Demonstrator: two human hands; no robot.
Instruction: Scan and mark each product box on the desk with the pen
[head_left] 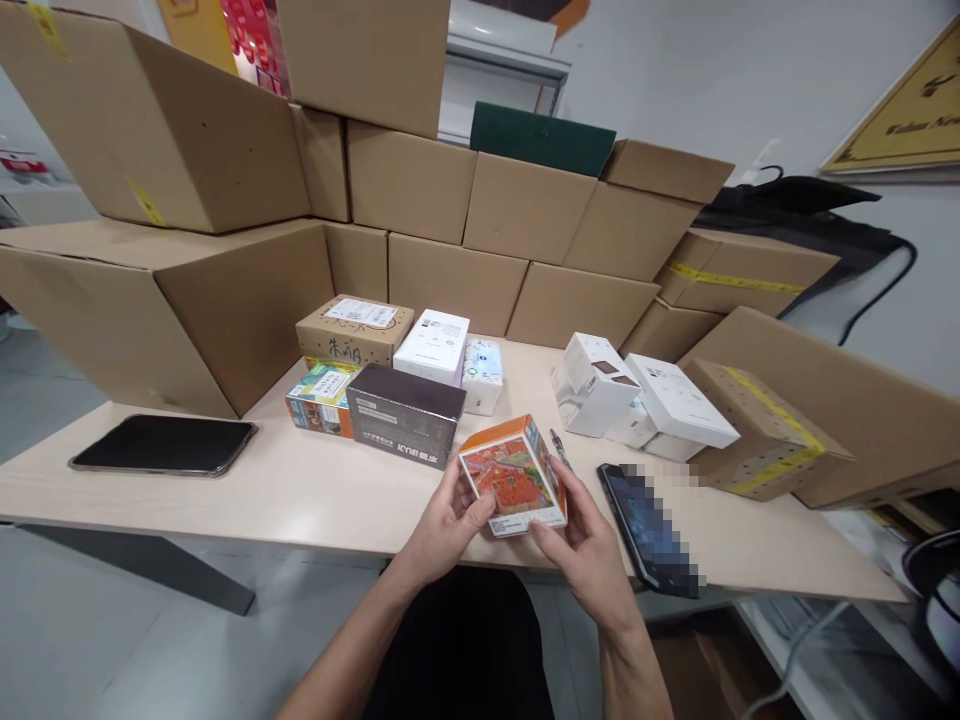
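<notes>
Between both hands, over the table's front edge, I hold a small orange box with a colourful picture on its face and a white strip along the bottom. My left hand grips its left side, the thumb lying on the front. On the right side my right hand closes round it, thumb at the lower edge. Just behind the box lies a pen, partly hidden. A dark shrink-wrapped box stands behind my left hand. To the right of my right hand rests a dark handheld device, its screen partly pixelated.
A black phone lies at the table's left. Small boxes, including a brown labelled box and a white box, stand at the back. More white boxes sit at right. Stacked cartons wall the table's rear and sides.
</notes>
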